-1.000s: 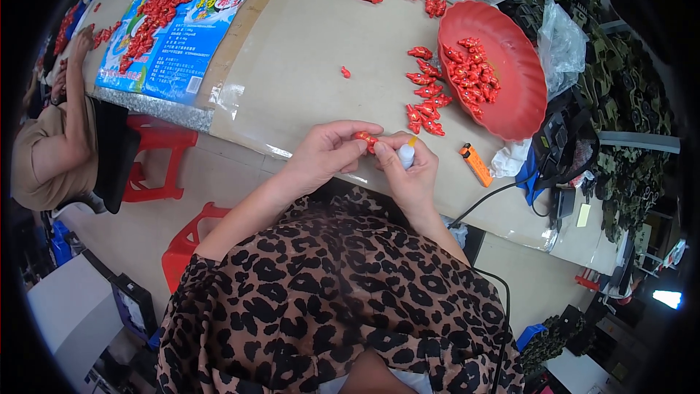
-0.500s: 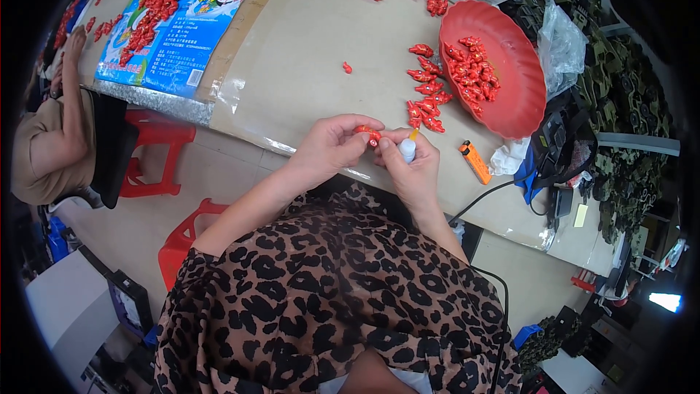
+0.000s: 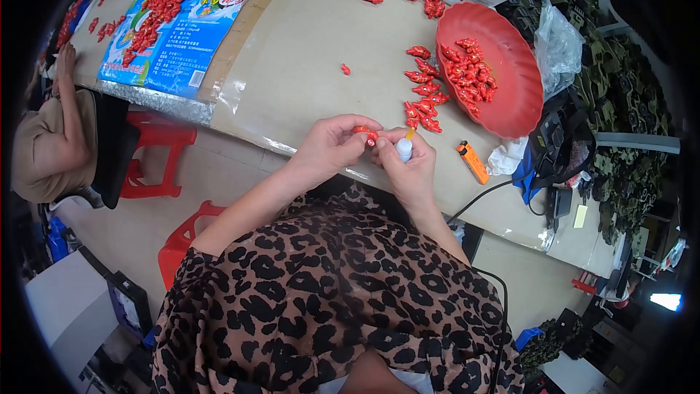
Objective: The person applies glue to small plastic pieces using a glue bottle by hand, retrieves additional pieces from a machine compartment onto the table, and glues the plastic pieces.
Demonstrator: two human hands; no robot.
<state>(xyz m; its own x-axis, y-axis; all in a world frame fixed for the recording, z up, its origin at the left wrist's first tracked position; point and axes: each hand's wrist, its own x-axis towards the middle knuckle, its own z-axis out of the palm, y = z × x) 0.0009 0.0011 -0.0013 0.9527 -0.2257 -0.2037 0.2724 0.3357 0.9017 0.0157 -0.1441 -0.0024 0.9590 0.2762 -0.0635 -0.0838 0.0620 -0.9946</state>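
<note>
My left hand [image 3: 327, 147] pinches a small glossy red figurine [image 3: 366, 135] between thumb and fingertips, just above the near edge of the table. Close against it on the right, my right hand [image 3: 414, 175] is closed around a small white squeeze bottle [image 3: 404, 149] with a yellow nozzle pointing up and away from me. The right thumb and fingertips meet at the figurine's right end; whether they also grip a part there is hidden. Beyond my right hand, several red figurines [image 3: 424, 90] lie in a loose column on the table. A single small red piece [image 3: 345, 69] lies apart.
A scalloped red bowl [image 3: 519, 73] holds more figurines at the right. Near it are an orange lighter [image 3: 473, 162], crumpled white tissue [image 3: 508, 156] and a clear plastic bag [image 3: 558, 47]. A blue printed sheet [image 3: 164, 66] bears a red heap. At far left sits another person [image 3: 55, 142].
</note>
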